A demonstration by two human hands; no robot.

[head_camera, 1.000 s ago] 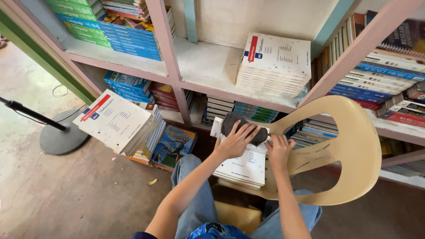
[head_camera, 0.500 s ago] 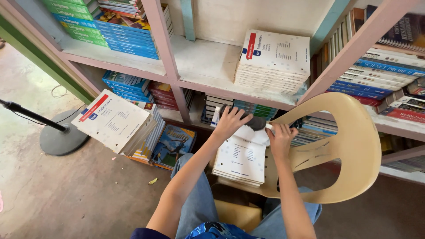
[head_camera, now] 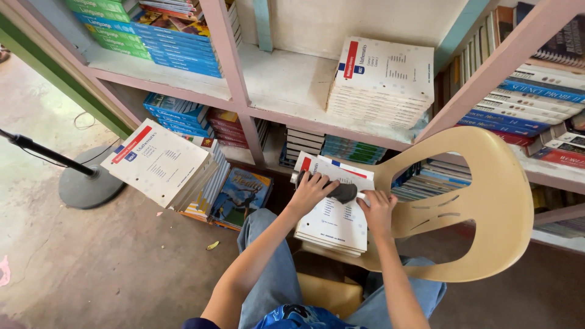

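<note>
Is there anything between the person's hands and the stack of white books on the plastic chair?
Nothing visible does. The left hand lies on a dark grey cloth-like object that rests on the top cover of the stack of white books on the beige plastic chair. The right hand presses directly on that cover.

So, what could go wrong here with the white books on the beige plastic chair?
The stack of white paperback books overhangs the seat of the beige plastic chair, so it may slide off. The left hand presses a dark grey cloth on top, while the right hand only touches the cover.
</note>
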